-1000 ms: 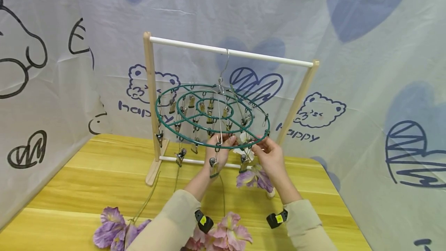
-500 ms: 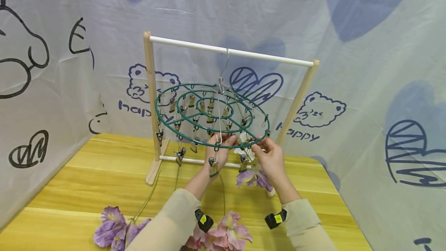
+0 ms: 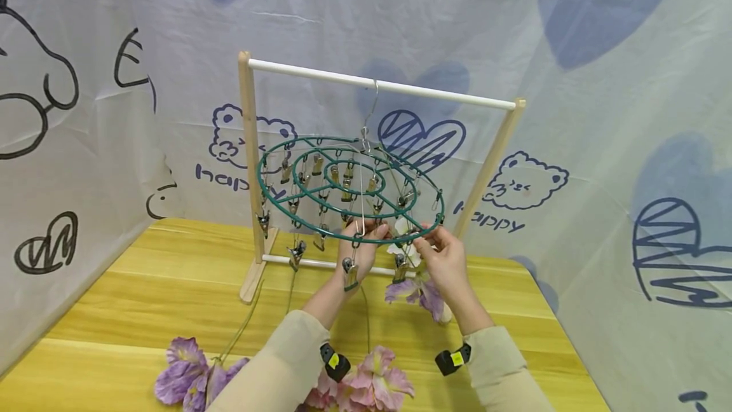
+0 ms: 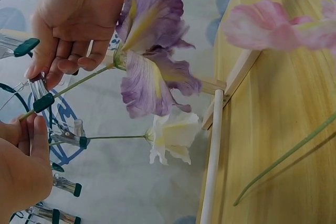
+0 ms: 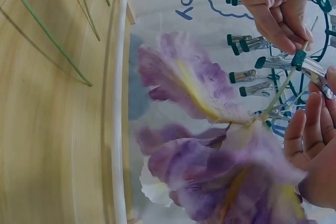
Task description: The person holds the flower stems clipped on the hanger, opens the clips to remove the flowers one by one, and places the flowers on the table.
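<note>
A green round clip hanger [image 3: 377, 241] with several dangling metal clips hangs from a rack. Below its right front edge, my left hand [image 3: 361, 256] pinches the stem of a purple flower [image 4: 155, 77]. My right hand [image 3: 448, 262] pinches the handles of a metal clip [image 5: 315, 72] with green tips. In both wrist views the stem lies at those tips, with the stem end between my left fingers [image 5: 278, 32]. The purple bloom hangs under my right hand. Another clip holds a white flower [image 4: 176, 137] close behind. In the head view the ring and clips partly cover my left hand.
The wooden rack with a white top bar [image 3: 434, 93] stands on a yellow wood-grain table [image 3: 114, 310]. Another purple flower [image 3: 183, 374] and pink flowers [image 3: 380, 380] lie near the front, stems pointing toward the rack. A printed white curtain [image 3: 617, 145] surrounds the table.
Both hands stay in nearly the same place with the same grips. The purple bloom has swung slightly to the left.
</note>
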`<state>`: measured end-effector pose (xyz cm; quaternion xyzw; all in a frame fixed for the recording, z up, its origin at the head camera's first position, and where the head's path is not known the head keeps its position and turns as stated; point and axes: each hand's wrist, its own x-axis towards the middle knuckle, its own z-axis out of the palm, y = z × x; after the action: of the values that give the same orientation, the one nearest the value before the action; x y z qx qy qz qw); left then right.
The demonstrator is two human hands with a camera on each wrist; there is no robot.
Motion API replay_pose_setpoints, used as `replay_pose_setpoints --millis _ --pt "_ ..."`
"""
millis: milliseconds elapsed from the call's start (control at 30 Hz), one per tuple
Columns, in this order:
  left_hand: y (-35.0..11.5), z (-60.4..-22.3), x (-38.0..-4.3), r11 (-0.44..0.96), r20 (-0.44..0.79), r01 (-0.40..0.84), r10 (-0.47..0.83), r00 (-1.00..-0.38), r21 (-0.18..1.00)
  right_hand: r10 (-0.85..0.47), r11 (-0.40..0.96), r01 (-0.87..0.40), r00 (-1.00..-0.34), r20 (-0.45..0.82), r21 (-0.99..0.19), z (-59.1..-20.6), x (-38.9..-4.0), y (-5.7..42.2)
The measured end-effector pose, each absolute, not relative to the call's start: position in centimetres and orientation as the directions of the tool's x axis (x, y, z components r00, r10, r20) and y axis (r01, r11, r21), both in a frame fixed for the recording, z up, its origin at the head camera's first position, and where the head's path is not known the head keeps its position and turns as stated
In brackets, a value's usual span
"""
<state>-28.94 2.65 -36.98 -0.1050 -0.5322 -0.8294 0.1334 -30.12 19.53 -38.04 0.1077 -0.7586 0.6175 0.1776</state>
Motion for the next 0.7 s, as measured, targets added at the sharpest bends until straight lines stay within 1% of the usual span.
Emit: replay_pose_setpoints --millis 133,400,700 --pt "2.61 -37.05 -28.82 -0.38 0.333 0.347 -0.104 -0.937 0.858 0.054 0.215 -0.376 -0.917 0.396 -0.901 -37.99 -30.04 19.52" --pt "2.41 -37.21 -28.71 -0.434 0.336 0.338 -0.084 -0.938 0.835 0.04 0.213 -0.389 -0.913 0.406 -0.896 -38.0 -30.03 19.53" --pt "2.25 -37.53 -28.68 -0.387 0.329 0.341 -0.098 -0.939 0.857 0.03 0.217 -0.385 -0.916 0.401 -0.897 -37.93 -30.06 19.53"
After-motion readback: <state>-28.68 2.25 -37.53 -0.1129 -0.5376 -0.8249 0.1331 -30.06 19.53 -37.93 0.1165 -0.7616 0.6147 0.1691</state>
